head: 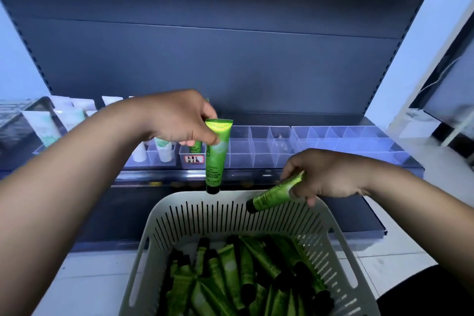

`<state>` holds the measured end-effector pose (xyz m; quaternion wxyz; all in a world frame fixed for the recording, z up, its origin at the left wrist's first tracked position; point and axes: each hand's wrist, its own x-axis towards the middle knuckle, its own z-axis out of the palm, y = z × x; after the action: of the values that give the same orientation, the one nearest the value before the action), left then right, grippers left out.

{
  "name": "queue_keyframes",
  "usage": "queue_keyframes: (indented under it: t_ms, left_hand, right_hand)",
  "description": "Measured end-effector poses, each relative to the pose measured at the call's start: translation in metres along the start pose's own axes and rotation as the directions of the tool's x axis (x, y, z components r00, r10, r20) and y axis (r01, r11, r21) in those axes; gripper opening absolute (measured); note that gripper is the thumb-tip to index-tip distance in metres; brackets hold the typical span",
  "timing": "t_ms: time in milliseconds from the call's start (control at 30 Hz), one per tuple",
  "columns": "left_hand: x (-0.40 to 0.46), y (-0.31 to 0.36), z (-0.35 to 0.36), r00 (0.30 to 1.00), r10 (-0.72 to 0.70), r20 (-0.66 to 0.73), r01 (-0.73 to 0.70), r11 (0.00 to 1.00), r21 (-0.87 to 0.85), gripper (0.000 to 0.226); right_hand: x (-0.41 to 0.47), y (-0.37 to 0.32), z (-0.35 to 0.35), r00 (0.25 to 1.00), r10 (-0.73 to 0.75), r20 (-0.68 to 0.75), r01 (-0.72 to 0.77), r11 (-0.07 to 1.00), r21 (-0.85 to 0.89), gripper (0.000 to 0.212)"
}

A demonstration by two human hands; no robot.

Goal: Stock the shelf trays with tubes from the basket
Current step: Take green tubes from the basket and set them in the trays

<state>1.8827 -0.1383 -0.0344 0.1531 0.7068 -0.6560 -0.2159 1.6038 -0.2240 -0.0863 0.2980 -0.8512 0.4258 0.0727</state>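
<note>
Green tubes, basket and clear trays
One tube (215,155) hung cap-down above the basket (164,209); another (275,192) slanted over its rim; trays (307,145) stood behind.

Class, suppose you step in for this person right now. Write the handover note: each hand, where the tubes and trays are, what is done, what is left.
Left hand: pinches a green tube near its crimped end, cap down, in front of the clear trays.
Right hand: holds a second green tube, slanted, above the basket rim.
Done: one green tube seems to stand in a tray slot behind the left hand; white tubes fill slots further left.
Left: the slots to the right look empty; many tubes remain in the basket.
</note>
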Motion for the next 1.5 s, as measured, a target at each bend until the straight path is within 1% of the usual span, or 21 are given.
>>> queue_keyframes:
  t_ms: [67, 133, 167, 267, 333, 400, 500, 667, 833, 933, 1067, 1100, 1200, 1267, 1333, 1500]
  left_hand:
    - [0.006, -0.002, -0.012, 0.998, 0.039, -0.039, -0.037, 0.998, 0.047, 0.021]
    - [0.013, -0.005, -0.021, 0.995, 0.071, -0.075, -0.07, 0.997, 0.018, 0.016]
    - [0.017, -0.006, -0.025, 0.991, 0.08, -0.111, -0.082, 0.997, -0.008, 0.017]
    - [0.031, -0.011, -0.039, 0.968, 0.086, -0.234, -0.095, 0.995, -0.03, 0.018]
    - [0.039, -0.012, -0.045, 0.953, 0.068, -0.294, -0.076, 0.997, -0.015, 0.016]
    - [0.049, -0.012, -0.047, 0.935, 0.069, -0.349, -0.078, 0.997, -0.012, 0.016]
    - [0.064, -0.014, -0.041, 0.92, 0.083, -0.382, -0.098, 0.995, -0.019, 0.013]
    - [0.097, -0.026, -0.023, 0.933, 0.099, -0.345, -0.106, 0.994, -0.001, 0.01]
    - [0.12, -0.034, -0.014, 0.945, 0.093, -0.313, -0.09, 0.996, 0.022, 0.007]
    - [0.128, -0.035, -0.009, 0.951, 0.094, -0.294, -0.077, 0.995, 0.068, 0.006]
    - [0.137, -0.037, -0.002, 0.969, 0.071, -0.235, -0.046, 0.993, 0.111, 0.004]
    - [0.137, -0.038, 0.0, 0.973, 0.063, -0.221, -0.038, 0.993, 0.116, 0.004]
    - [0.138, -0.044, 0.004, 0.979, 0.043, -0.201, -0.016, 0.99, 0.137, 0.004]
    - [0.137, -0.047, 0.004, 0.981, 0.029, -0.194, -0.002, 0.99, 0.14, 0.002]
    - [0.138, -0.049, 0.005, 0.982, 0.031, -0.184, -0.006, 0.991, 0.135, 0.002]
    - [0.136, -0.051, 0.006, 0.98, 0.043, -0.195, -0.023, 0.994, 0.103, 0.005]
  right_hand:
    - [0.004, -0.005, -0.004, 0.985, -0.042, -0.169, 0.063, 0.991, 0.12, 0.02]
    - [0.01, -0.01, -0.011, 0.949, -0.092, -0.301, 0.168, 0.957, 0.237, 0.014]
    - [0.014, -0.013, -0.014, 0.931, -0.114, -0.347, 0.213, 0.941, 0.262, 0.013]
    - [0.036, -0.019, -0.027, 0.861, -0.157, -0.484, 0.311, 0.915, 0.257, 0.012]
    - [0.06, -0.026, -0.039, 0.811, -0.171, -0.559, 0.371, 0.89, 0.265, 0.017]
    - [0.087, -0.03, -0.051, 0.783, -0.161, -0.601, 0.407, 0.863, 0.299, 0.024]
    - [0.127, -0.032, -0.068, 0.763, -0.18, -0.621, 0.403, 0.883, 0.239, 0.03]
    - [0.179, -0.037, -0.077, 0.765, -0.165, -0.622, 0.369, 0.905, 0.213, 0.029]
    - [0.222, -0.041, -0.074, 0.734, -0.229, -0.64, 0.432, 0.884, 0.179, 0.024]
    - [0.243, -0.04, -0.066, 0.753, -0.259, -0.604, 0.429, 0.89, 0.153, 0.02]
    - [0.261, -0.03, -0.054, 0.785, -0.316, -0.533, 0.422, 0.902, 0.088, 0.023]
    - [0.264, -0.029, -0.052, 0.789, -0.322, -0.524, 0.431, 0.897, 0.098, 0.02]
    - [0.268, -0.028, -0.051, 0.79, -0.287, -0.542, 0.454, 0.868, 0.202, 0.009]
    - [0.269, -0.03, -0.051, 0.791, -0.276, -0.546, 0.462, 0.854, 0.238, 0.006]
    - [0.271, -0.032, -0.05, 0.793, -0.27, -0.547, 0.465, 0.848, 0.255, 0.007]
    - [0.275, -0.037, -0.044, 0.797, -0.298, -0.525, 0.476, 0.846, 0.242, 0.017]
